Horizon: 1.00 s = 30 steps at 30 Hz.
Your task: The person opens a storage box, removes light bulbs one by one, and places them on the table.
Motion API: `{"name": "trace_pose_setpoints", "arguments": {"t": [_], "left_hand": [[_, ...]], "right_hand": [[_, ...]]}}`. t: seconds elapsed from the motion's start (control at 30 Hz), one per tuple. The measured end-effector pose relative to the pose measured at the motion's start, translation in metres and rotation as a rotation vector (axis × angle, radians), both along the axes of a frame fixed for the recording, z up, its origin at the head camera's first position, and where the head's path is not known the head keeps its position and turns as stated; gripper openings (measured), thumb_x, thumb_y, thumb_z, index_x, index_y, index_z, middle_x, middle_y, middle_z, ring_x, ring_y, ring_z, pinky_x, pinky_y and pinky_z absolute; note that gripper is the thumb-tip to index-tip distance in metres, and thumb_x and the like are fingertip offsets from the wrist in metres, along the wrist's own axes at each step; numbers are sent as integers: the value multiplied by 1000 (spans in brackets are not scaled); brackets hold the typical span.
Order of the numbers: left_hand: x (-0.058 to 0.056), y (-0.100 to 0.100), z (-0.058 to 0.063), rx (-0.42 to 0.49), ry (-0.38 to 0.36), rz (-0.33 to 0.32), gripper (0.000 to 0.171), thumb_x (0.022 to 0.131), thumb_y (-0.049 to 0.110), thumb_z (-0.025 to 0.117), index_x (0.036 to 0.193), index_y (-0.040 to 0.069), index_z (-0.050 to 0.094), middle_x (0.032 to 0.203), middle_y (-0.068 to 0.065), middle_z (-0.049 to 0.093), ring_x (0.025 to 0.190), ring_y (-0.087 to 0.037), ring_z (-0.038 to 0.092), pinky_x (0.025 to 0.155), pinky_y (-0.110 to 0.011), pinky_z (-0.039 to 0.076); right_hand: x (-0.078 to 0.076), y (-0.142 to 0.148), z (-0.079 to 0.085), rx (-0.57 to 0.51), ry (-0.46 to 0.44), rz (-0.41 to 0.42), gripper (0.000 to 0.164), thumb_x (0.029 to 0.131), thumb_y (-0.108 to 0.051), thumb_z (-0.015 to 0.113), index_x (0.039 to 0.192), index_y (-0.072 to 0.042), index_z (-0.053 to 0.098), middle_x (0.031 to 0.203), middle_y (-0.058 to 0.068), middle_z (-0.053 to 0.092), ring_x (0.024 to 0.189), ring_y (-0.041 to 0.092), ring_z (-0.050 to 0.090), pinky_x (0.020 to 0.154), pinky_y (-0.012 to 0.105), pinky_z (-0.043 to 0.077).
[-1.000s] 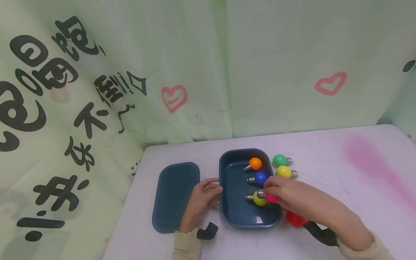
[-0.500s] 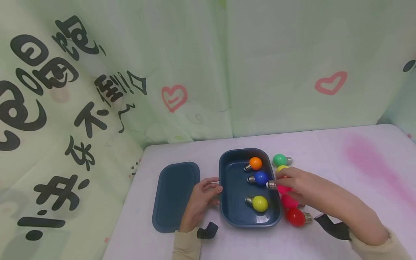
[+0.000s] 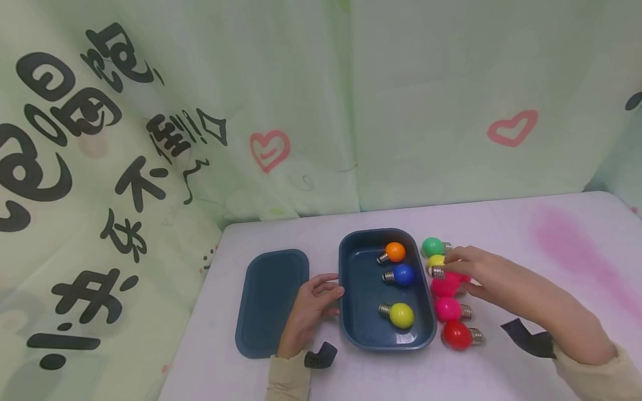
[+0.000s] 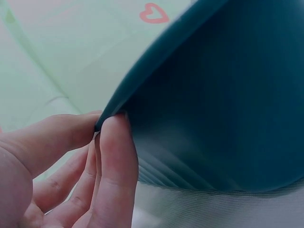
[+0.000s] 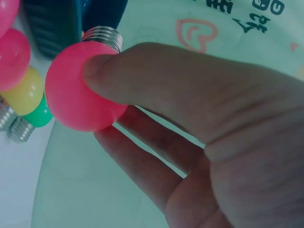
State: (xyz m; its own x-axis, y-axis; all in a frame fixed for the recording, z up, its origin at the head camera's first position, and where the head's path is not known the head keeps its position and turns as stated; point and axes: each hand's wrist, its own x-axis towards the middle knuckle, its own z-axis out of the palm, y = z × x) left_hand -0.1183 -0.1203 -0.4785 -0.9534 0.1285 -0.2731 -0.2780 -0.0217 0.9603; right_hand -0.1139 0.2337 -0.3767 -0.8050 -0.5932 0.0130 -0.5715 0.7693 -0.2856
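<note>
My right hand (image 3: 478, 271) pinches a pink light bulb (image 5: 78, 90) between thumb and fingers, its metal screw base pointing left in the head view. This bulb is above the row beside the box, overlapping another pink bulb (image 3: 444, 286). With thumb and fingers, my left hand (image 3: 312, 309) grips the left rim of a dark blue box (image 3: 362, 338). Inside the box lie an orange bulb (image 3: 395, 252), a blue bulb (image 3: 403, 274) and a yellow-green bulb (image 3: 402, 316).
Along the box's right side lie a green bulb (image 3: 432, 247), a yellow bulb (image 3: 435, 260), a second pink bulb (image 3: 448, 308) and a red bulb (image 3: 457, 335). A flat dark blue lid (image 3: 271, 301) lies left of the box. A pale curtain (image 3: 426, 111) hangs behind the table.
My right hand has carried the pink bulb rightward from over the box to above the row outside it, uncovering the yellow-green bulb. My left hand stays on the rim.
</note>
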Motion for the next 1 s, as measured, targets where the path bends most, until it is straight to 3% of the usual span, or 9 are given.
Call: {"name": "trace_pose_setpoints", "arguments": {"t": [0.43, 1.0], "left_hand": [[0, 0, 0, 3, 0, 3, 45, 87, 20, 77, 128, 6, 63, 105, -8, 69, 90, -17, 66, 67, -29, 59], [0, 0, 2, -2, -9, 8, 45, 86, 20, 78, 127, 8, 63, 106, -7, 69, 90, -17, 66, 67, -28, 59]], "right_hand": [[-22, 22, -10, -25, 38, -19, 38, 69, -1, 87, 104, -8, 74, 110, 10, 65, 100, 31, 65, 75, 37, 60], [-46, 36, -26, -4, 24, -70, 42, 65, -2, 90, 103, -5, 73, 107, 15, 65, 100, 38, 64, 74, 41, 60]]}}
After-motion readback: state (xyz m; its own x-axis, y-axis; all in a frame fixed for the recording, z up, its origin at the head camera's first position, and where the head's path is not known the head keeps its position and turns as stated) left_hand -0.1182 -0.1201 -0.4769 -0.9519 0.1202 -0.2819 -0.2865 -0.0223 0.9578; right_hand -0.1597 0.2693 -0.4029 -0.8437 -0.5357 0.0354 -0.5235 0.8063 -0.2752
